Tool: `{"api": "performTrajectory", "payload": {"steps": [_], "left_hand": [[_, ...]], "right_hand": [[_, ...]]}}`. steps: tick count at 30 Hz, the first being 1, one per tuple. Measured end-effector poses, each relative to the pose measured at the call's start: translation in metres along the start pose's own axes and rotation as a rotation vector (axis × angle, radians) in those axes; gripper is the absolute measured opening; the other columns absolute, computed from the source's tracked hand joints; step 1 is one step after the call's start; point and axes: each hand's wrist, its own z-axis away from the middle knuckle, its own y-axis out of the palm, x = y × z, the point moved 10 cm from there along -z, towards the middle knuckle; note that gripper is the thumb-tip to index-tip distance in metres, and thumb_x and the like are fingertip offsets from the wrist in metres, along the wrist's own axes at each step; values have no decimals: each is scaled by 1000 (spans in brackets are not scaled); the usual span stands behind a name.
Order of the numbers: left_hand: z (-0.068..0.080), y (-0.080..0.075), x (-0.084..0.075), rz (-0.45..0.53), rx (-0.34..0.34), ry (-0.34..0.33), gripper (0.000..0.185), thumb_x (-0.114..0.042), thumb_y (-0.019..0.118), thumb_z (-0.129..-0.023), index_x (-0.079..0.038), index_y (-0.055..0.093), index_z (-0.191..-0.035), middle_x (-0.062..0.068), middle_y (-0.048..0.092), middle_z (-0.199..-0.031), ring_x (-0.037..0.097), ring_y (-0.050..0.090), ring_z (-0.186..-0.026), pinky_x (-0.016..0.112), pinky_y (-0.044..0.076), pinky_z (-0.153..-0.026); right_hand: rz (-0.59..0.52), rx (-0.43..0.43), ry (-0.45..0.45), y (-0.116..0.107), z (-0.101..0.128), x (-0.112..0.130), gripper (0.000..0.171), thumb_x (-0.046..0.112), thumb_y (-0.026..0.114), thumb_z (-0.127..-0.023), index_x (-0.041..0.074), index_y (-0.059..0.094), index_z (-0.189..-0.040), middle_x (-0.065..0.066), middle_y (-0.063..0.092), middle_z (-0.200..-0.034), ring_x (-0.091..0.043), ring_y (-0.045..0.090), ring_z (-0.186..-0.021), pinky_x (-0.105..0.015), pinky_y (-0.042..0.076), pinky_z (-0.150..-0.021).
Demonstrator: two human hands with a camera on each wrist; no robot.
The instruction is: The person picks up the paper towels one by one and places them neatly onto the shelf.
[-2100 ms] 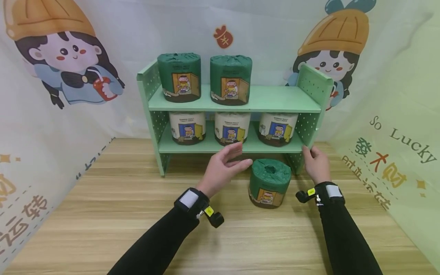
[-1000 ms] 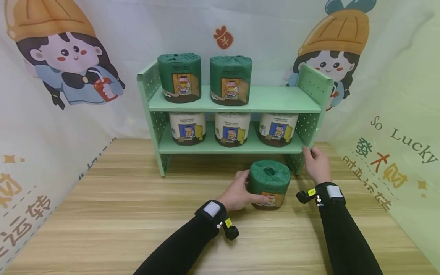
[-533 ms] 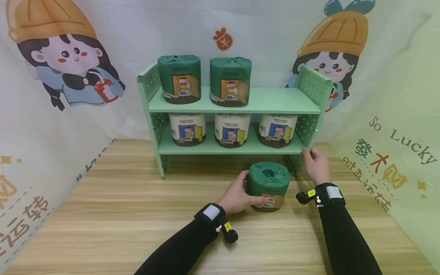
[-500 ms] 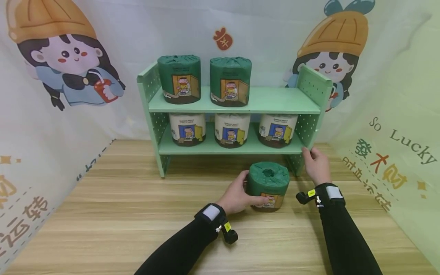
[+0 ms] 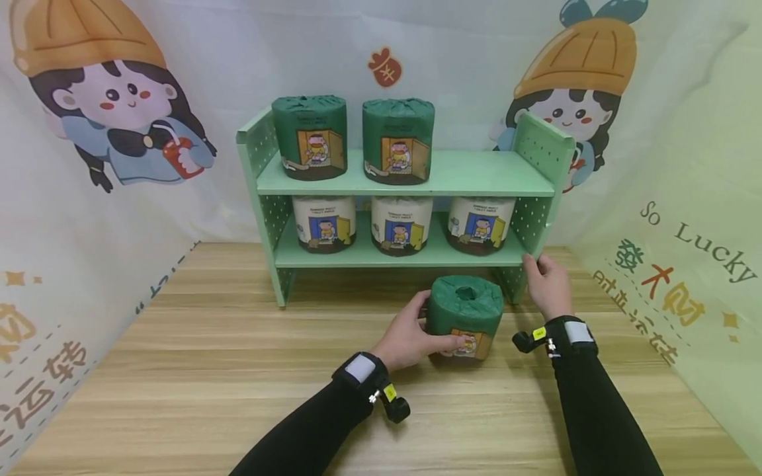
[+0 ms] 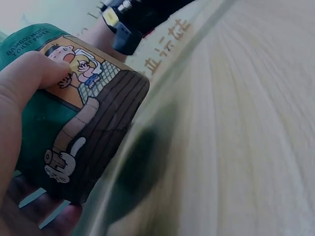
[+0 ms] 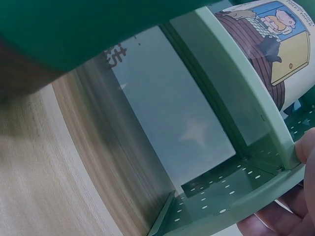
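Note:
My left hand (image 5: 411, 337) grips a green-wrapped toilet paper roll (image 5: 467, 311) from its left side, thumb across the printed front. In the left wrist view, the thumb presses the picture on the roll (image 6: 98, 113), and fingers curl under its far side. The roll tilts slightly close over the table, its shadow beneath it. My right hand (image 5: 548, 287) pinches the front edge of the right side panel of a light-green two-tier shelf (image 5: 411, 260). In the right wrist view, the thumb lies on that panel (image 7: 231, 211) with fingers behind it.
Two green toilet paper rolls (image 5: 397, 142) stand on the upper tier, at its left and middle. Three cream rolls (image 5: 401, 225) fill a row on the lower tier. The wooden table (image 5: 208, 370) meets a printed cloth backdrop (image 5: 464, 39) behind and at both sides.
My left hand came from beside the shelf front down to the roll and took hold of it. Just now the roll has risen slightly and tipped. The right hand stayed put.

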Motion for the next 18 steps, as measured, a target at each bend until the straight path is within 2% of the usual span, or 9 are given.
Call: {"api": "performTrajectory", "payload": {"steps": [2, 6, 11, 13, 15, 16, 18], "left_hand": [[1, -1, -6, 6, -5, 13, 97, -32, 93, -90, -17, 37, -167, 10, 57, -157, 39, 58, -145, 55, 56, -115], [2, -4, -26, 27, -11, 64, 95, -33, 92, -90, -20, 39, -167, 6, 59, -153, 28, 63, -134, 47, 60, -108], [0, -9, -64, 94, -15, 161, 91, -29, 89, -92, -24, 38, -167, 5, 58, -154, 23, 64, -134, 45, 58, -113], [-2, -11, -81, 120, -7, 194, 90, -26, 87, -93, -24, 36, -168, 5, 57, -155, 23, 64, -136, 45, 58, -113], [-3, -14, -96, 120, -8, 219, 90, -27, 85, -95, -25, 35, -169, 5, 55, -155, 24, 63, -135, 44, 60, -110], [-4, -15, -103, 114, -10, 232, 90, -27, 84, -95, -25, 34, -169, 6, 55, -154, 25, 64, -133, 44, 62, -106], [-5, -20, -118, 94, -23, 250, 89, -30, 84, -95, -26, 34, -169, 6, 55, -151, 26, 64, -128, 43, 65, -98]], "right_hand": [[3, 1, -3, 0, 0, 0, 57, 44, 43, -117, 3, 64, -150, -29, 68, -146, -40, 64, -127, -44, 50, -94], [5, 7, 2, 0, 1, 1, 58, 45, 43, -117, 3, 64, -150, -28, 68, -145, -37, 62, -119, -39, 48, -86], [-1, -2, -6, -2, 0, 4, 55, 44, 44, -117, 0, 67, -142, -28, 71, -138, -33, 60, -109, -32, 46, -80], [-5, -12, -21, -2, -1, 4, 51, 41, 45, -117, -2, 69, -128, -22, 76, -110, -26, 60, -94, -30, 44, -72], [-3, -21, -34, -3, -2, 4, 45, 38, 46, -117, -2, 67, -112, -10, 70, -85, -20, 57, -80, -28, 42, -63], [1, -23, -38, -3, -2, 4, 43, 36, 47, -117, -1, 64, -105, -5, 62, -77, -17, 52, -72, -28, 40, -59], [7, -23, -44, -3, -3, 3, 39, 33, 47, -117, 2, 57, -96, 2, 50, -70, -14, 45, -63, -28, 37, -54]]}}
